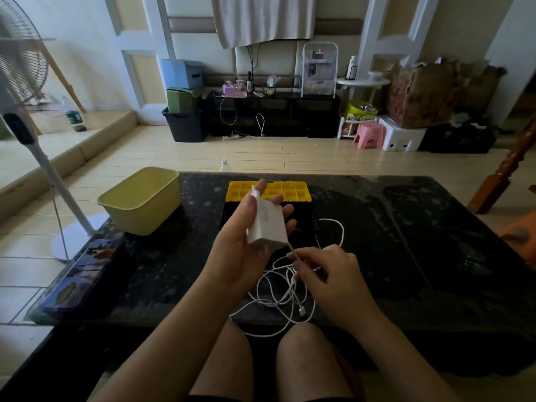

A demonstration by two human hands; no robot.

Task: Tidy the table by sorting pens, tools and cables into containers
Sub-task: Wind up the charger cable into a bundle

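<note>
White charger (268, 224), head view: I see the left hand (243, 245) gripping it, fingers curled round it, above the tabletop (406, 242) centre. The right hand (327, 271) pinches its cable (291, 289) beside the plug. I judge the tangled loops, trailing off the near edge, may knot or snag if pulled.

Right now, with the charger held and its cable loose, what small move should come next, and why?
Probably wind the cable into loops. The left hand holds the white charger, the right hand pinches the cable beside it, and the rest lies tangled, trailing over the table edge. Coiled, it should fit a container better.
</note>
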